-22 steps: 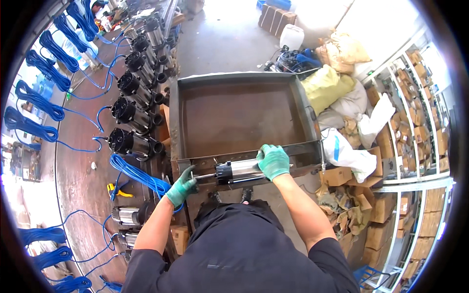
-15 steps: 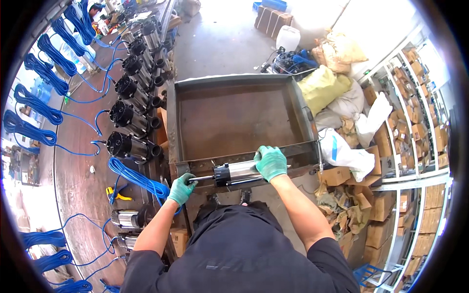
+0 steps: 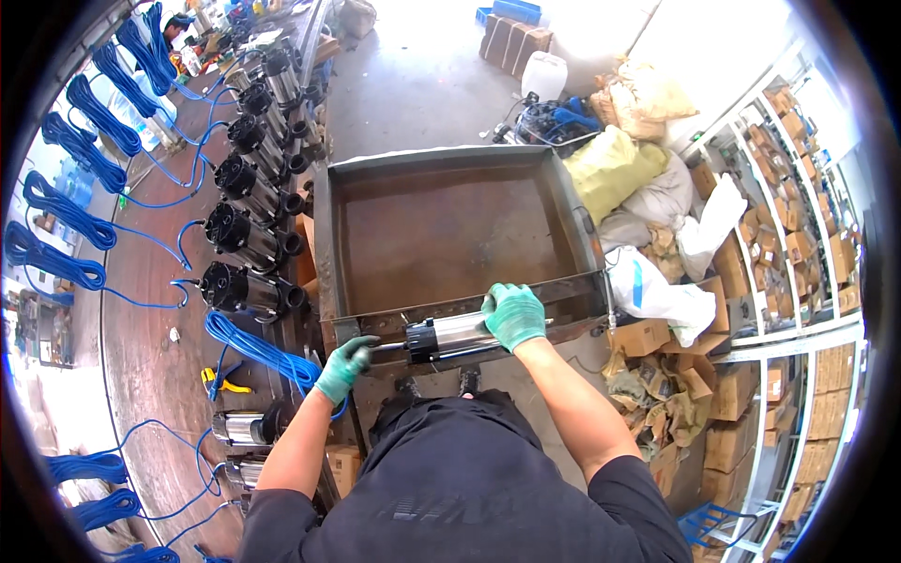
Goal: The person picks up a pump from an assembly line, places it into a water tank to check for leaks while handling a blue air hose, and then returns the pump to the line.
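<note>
A silver metal pump motor (image 3: 455, 335) with a black ribbed collar at its left end lies sideways along the near edge of a metal tank (image 3: 328, 235). My right hand (image 3: 513, 317), in a green glove, is closed over the right part of the silver body. A thin shaft (image 3: 389, 347) sticks out of the black collar to the left. My left hand (image 3: 343, 368), also gloved in green, has its fingers closed around the shaft's outer end. A small silvery piece shows at those fingertips, blurred and too small to name.
Left, a worktable (image 3: 141, 328) carries a row of silver and black pumps (image 3: 239, 288) with coiled blue cables (image 3: 258, 347) and yellow-handled pliers (image 3: 225, 380). Sacks (image 3: 615, 174), cardboard boxes (image 3: 643, 336) and loaded shelving (image 3: 798, 342) stand right. A person (image 3: 175, 28) is at the far left.
My left hand has shifted slightly left and down at the shaft end, its fingers turned a little. My right hand keeps its hold on the motor. The whole view has shifted slightly.
</note>
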`<action>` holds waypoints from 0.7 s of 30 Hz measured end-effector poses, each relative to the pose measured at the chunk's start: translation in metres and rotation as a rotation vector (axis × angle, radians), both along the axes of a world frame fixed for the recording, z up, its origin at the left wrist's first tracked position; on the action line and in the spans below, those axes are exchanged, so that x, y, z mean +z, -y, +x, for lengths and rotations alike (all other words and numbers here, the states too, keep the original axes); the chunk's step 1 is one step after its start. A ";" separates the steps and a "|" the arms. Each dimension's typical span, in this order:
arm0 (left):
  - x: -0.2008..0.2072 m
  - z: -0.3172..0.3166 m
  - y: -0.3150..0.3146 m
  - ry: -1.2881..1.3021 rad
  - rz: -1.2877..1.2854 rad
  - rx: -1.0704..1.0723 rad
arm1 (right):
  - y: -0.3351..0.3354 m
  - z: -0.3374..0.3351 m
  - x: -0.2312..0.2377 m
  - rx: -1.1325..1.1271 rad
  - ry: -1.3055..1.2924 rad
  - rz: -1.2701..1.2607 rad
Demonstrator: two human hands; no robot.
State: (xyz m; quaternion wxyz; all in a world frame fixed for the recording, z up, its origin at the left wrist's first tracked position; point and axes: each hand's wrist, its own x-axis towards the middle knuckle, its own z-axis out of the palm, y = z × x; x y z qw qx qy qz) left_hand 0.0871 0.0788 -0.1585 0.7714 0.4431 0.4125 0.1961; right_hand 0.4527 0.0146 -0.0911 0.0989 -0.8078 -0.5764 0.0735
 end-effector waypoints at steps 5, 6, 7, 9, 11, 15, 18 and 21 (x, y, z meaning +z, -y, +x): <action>0.018 0.010 -0.001 -0.050 0.118 0.025 | 0.001 0.003 -0.004 0.006 -0.004 0.005; 0.013 0.005 -0.005 -0.134 0.248 -0.094 | 0.001 0.002 -0.003 0.011 -0.006 0.004; 0.008 0.003 -0.007 -0.351 0.368 -0.205 | 0.000 0.001 -0.003 0.017 -0.007 0.003; 0.006 0.006 -0.015 -0.785 0.601 -0.432 | 0.000 0.000 -0.001 0.014 -0.013 0.006; 0.003 0.008 -0.008 -0.632 0.554 -0.284 | 0.000 0.001 -0.001 0.012 -0.013 0.011; -0.010 0.000 -0.001 -0.141 0.057 0.042 | 0.000 0.001 -0.002 0.011 -0.001 0.018; -0.017 -0.001 0.006 -0.101 0.206 0.041 | 0.000 0.001 -0.001 0.016 0.005 0.015; -0.004 0.000 -0.001 -0.471 0.546 -0.171 | 0.000 0.002 -0.003 0.018 -0.002 0.019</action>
